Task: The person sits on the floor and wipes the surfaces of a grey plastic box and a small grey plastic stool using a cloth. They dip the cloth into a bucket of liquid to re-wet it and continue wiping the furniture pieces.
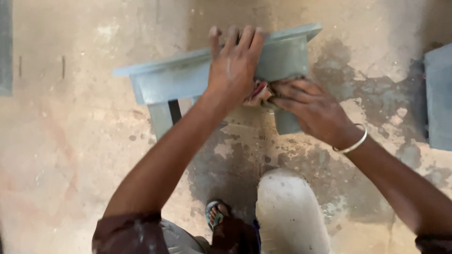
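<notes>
A grey-blue painted wooden stool [169,82] lies tipped on the stained concrete floor in front of me. My left hand [234,63] rests flat on its side rail, fingers spread upward against the seat's edge. My right hand [308,108], with a silver bangle at the wrist, presses a small reddish-pink folded piece, perhaps sandpaper or cloth [256,92], against the stool's rail next to a leg [286,121].
My knee in pale trousers [289,211] and a sandalled foot [215,214] are below the stool. Another grey-blue painted piece [440,101] stands at the right edge. The concrete floor [70,155] is blotched and dusty.
</notes>
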